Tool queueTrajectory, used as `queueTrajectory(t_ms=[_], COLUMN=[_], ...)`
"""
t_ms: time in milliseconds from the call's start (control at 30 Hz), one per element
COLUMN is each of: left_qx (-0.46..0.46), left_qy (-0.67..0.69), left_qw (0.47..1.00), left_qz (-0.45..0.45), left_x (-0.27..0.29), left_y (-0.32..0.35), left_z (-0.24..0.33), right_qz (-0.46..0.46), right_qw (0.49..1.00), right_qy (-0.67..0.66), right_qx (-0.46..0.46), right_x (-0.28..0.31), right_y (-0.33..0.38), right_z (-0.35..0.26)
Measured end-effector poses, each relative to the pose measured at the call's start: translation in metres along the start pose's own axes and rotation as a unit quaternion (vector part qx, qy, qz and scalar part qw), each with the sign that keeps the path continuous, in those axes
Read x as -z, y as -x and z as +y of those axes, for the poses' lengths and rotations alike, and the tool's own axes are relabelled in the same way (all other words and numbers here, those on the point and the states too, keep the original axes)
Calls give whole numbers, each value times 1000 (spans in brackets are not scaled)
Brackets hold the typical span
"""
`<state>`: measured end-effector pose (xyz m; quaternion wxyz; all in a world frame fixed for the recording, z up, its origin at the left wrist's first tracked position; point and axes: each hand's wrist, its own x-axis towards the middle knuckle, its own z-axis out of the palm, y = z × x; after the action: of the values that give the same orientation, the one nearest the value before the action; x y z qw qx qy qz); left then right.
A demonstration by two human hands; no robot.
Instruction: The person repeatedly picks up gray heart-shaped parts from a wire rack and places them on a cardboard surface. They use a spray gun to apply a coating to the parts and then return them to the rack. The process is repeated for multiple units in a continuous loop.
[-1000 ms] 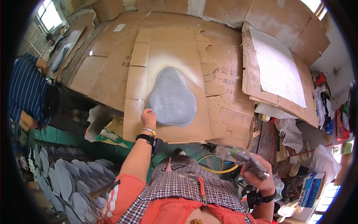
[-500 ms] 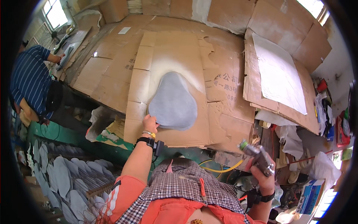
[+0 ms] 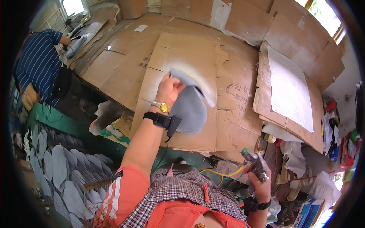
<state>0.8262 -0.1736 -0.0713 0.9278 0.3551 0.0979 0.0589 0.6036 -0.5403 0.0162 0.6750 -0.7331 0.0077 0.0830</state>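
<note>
My left hand (image 3: 169, 90), with a gold watch and a black strap device at the wrist, pinches the raised upper end of a flat grey pear-shaped piece (image 3: 192, 116). That end is bent up and over, while the wide grey part lies flat on a cardboard sheet (image 3: 161, 57). Whether the raised part and the flat part are one piece or two layers, I cannot tell. Off to the lower right, my right hand (image 3: 261, 183) is wrapped round a metal spray gun (image 3: 258, 166), held away from the grey piece. Pale overspray marks the cardboard.
A yellow hose (image 3: 224, 173) runs near the spray gun. White sheeting (image 3: 291, 91) covers a raised cardboard panel at right. Many grey pieces (image 3: 72, 167) hang on a rack at lower left. A person in a striped shirt (image 3: 40, 68) works at far left.
My left hand has moved up from the grey piece's lower left edge to its narrow end and lifted it. The right hand, still holding the spray gun, has shifted slightly left.
</note>
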Motion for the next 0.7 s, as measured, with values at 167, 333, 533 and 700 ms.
queueTrajectory(t_ms=[167, 333, 533, 700], left_qx=[-80, -163, -307, -417], left_qy=[125, 186, 169, 138], left_qw=[988, 969, 936, 892], left_qz=[-50, -28, 24, 109], left_x=[-47, -38, 5, 27], left_y=[48, 144, 258, 359], left_z=[82, 135, 182, 233], right_qz=[-50, -143, -307, -437], right_qw=[999, 989, 930, 895], right_qy=[4, 0, 105, 71], right_qx=[-16, -47, -173, -56], right_x=[-16, -53, -109, -187], right_y=[-8, -23, -28, -16], right_z=[21, 25, 16, -7])
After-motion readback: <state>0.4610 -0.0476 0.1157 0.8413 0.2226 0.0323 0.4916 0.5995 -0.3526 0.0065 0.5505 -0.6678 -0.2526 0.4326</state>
